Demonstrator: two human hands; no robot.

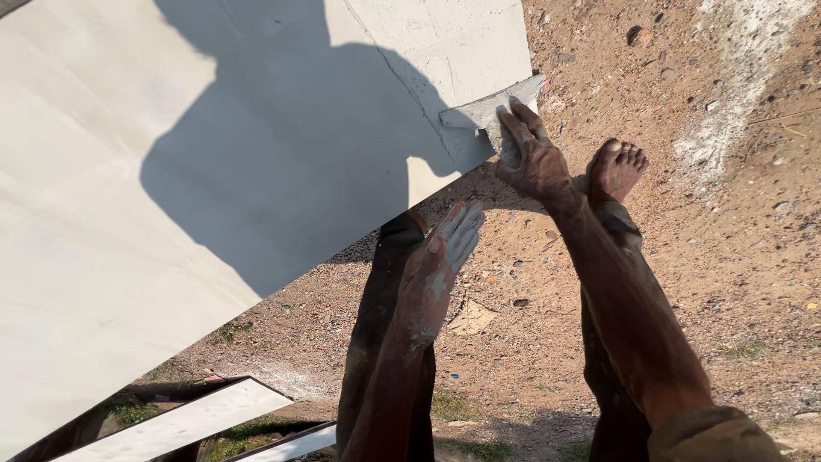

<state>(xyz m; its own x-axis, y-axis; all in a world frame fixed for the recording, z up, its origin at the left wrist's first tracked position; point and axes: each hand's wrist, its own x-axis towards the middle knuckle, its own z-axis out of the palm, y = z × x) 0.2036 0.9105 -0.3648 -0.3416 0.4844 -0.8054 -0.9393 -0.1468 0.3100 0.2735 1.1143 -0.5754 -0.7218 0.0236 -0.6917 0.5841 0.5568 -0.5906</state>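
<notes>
A pale plastered wall (214, 171) fills the left, with bare sandy ground (727, 257) beside it. At the wall's lower corner, the right hand (532, 158) has its grip clenched on a mortar-coated trowel (489, 109) pressed flat to the plaster. Below the wall's edge, the left hand (436, 269) hangs released, fingers outstretched, smeared grey.
</notes>
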